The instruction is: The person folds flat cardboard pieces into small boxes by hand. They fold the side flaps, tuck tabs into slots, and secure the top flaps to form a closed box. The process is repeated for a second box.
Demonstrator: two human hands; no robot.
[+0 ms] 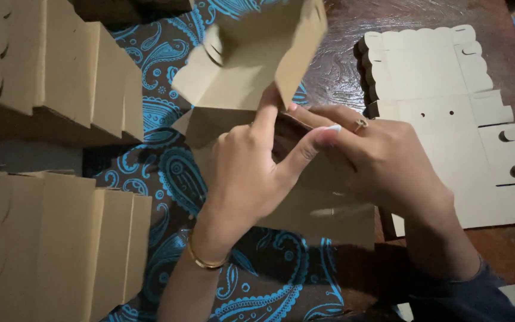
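Between the two hands, a brown box (251,89) made of card was held, only partly folded. The left hand (242,173) was pressed against its near side, with the fingers closed on a flap. The right hand (377,161) was laid close beside the left one, touching it, and its fingers were curled over the same part of the box. The hands were kept together, both clamped on the card. The open flaps of the box were seen sticking up past the fingertips, a little blurred.

To the right of the right hand, a stack of flat cards (448,107) was laid on a dark wood table (341,53). To the left of the left hand, two rows of folded boxes (61,71) were lined up, one row far and one row near. Under the hands, a black cloth (168,173) with blue swirls was spread. A gold bangle (205,260) was worn on the left wrist.
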